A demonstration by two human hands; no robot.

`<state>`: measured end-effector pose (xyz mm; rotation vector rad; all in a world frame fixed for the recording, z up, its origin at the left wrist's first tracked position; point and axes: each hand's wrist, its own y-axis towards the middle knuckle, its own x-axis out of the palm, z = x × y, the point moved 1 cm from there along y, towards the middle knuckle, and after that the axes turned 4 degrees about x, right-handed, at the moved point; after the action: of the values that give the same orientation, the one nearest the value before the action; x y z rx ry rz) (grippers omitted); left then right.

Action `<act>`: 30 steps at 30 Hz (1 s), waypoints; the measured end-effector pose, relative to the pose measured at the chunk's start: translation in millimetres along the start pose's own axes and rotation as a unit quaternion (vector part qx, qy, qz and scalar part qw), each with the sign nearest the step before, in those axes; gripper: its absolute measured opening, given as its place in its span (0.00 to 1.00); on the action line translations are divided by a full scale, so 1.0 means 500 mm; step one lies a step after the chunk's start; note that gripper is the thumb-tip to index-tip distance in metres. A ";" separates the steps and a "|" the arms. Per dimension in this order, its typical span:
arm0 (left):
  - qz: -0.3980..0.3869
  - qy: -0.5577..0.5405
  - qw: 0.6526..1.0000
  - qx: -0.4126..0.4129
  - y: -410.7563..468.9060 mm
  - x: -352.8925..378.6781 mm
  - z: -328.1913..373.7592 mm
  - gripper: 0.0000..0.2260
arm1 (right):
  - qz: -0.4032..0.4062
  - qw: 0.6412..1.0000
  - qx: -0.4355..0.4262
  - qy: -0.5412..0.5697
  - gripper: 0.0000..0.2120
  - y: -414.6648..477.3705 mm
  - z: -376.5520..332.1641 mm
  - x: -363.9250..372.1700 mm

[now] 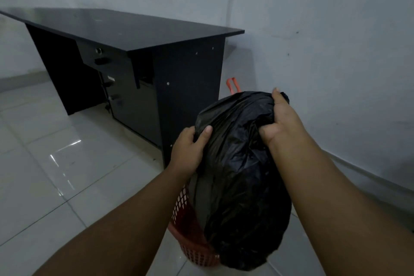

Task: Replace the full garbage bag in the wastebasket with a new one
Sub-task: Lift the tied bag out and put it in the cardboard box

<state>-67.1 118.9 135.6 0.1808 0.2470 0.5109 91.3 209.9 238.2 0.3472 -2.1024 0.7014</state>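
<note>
A full black garbage bag [239, 175] bulges in front of me, held up by both hands. My left hand [188, 152] grips its left upper side, thumb pressed into the plastic. My right hand [282, 121] clutches the gathered top of the bag at its upper right. Below and left of the bag, a red mesh wastebasket [190, 237] shows on the floor, mostly hidden behind the bag. Whether the bag's bottom is still inside the basket I cannot tell.
A black desk [134, 29] with drawers stands just left of the bag, its side panel close to my left hand. A white wall [336, 51] runs along the right. An orange handle [233, 84] pokes up behind the bag. Glossy white floor tiles [67, 175] spread to the left.
</note>
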 end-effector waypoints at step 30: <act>0.155 -0.017 0.954 -0.255 0.029 -0.586 0.685 0.15 | -0.189 0.681 -0.097 -0.701 0.64 -0.454 0.043 0.612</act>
<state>-225.9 -53.1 520.7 -0.2803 0.0455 0.8647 7.4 17.7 557.2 1.5189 -3.2577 -0.2578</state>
